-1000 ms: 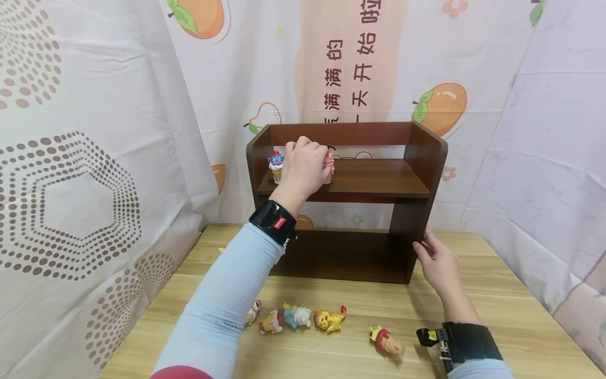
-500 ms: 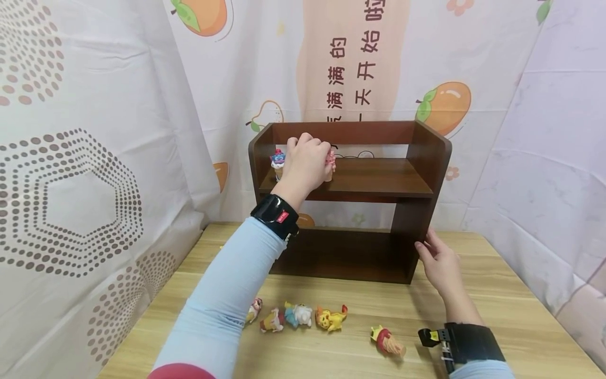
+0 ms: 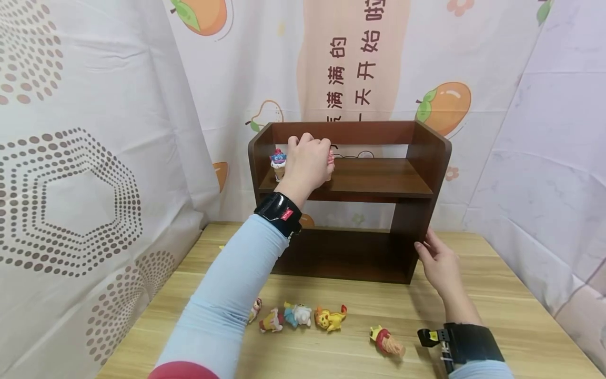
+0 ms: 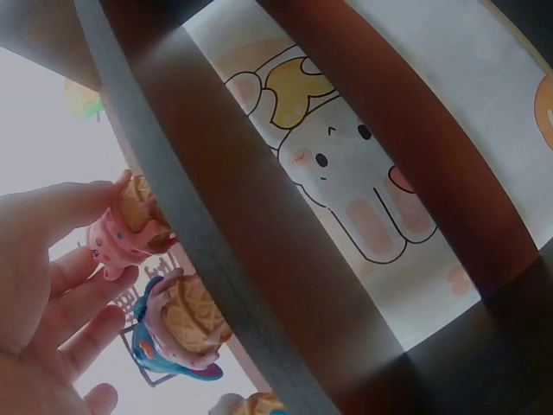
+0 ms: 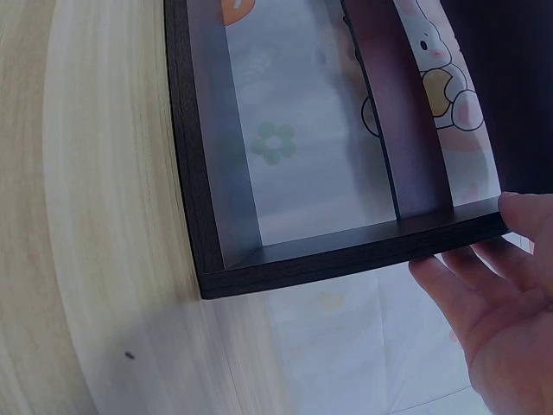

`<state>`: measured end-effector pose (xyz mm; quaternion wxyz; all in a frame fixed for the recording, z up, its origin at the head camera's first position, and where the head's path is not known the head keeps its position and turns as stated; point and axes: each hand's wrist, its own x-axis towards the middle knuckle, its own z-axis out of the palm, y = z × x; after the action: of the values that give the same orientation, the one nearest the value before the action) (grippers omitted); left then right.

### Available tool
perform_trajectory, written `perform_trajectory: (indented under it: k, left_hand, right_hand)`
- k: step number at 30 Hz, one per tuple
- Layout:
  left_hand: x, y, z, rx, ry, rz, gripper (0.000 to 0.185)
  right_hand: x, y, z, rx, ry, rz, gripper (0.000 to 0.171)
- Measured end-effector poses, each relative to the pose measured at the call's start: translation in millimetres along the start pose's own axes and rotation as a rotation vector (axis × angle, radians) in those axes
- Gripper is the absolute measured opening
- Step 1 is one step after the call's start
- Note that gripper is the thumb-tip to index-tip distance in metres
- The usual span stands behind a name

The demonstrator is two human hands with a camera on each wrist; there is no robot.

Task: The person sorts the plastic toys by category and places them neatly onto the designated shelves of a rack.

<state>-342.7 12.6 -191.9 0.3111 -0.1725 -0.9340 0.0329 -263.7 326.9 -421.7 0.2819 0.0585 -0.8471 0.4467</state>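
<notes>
A dark brown wooden shelf (image 3: 379, 181) stands at the back of the table. My left hand (image 3: 306, 163) is up at its upper board and pinches a small pink ice-cream-cone figurine (image 3: 330, 160) between thumb and fingers (image 4: 52, 294). The left wrist view shows that pink figurine (image 4: 121, 229) close up. A blue-topped cone figurine (image 3: 278, 163) stands just left of the hand, and is also seen as the blue figurine (image 4: 177, 333). My right hand (image 3: 437, 260) rests with straight fingers against the shelf's right side panel (image 5: 346, 251).
Several small toy figures lie in a row on the wooden table (image 3: 497, 295) in front of the shelf: a yellow one (image 3: 330, 317), a white and blue one (image 3: 298, 315), and a red and yellow one (image 3: 386, 339) further right. Printed curtains surround the table.
The left hand stays on the pink figurine at the upper board and has shifted only slightly. The right hand has not moved.
</notes>
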Motion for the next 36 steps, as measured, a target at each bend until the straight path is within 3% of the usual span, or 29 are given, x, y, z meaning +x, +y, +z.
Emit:
perform_trajectory:
  k: [12,22,36]
  left_hand:
    - [-0.4,-6.3,0.1,-0.04,-0.064,-0.013,0.045]
    - [-3.8,-7.5,-1.0,-0.059,-0.021,0.003,0.038]
    - [-2.9,-7.8,-0.4,-0.05,-0.032,0.018,0.046]
  right_hand:
    - [-0.3,1.5,-0.4,-0.028,-0.001,0.004,0.052]
    - [1.1,1.3,-0.9,-0.016,-0.009,0.013,0.052]
    - [0.4,1.0,-0.8,-0.023,-0.005,0.017,0.053]
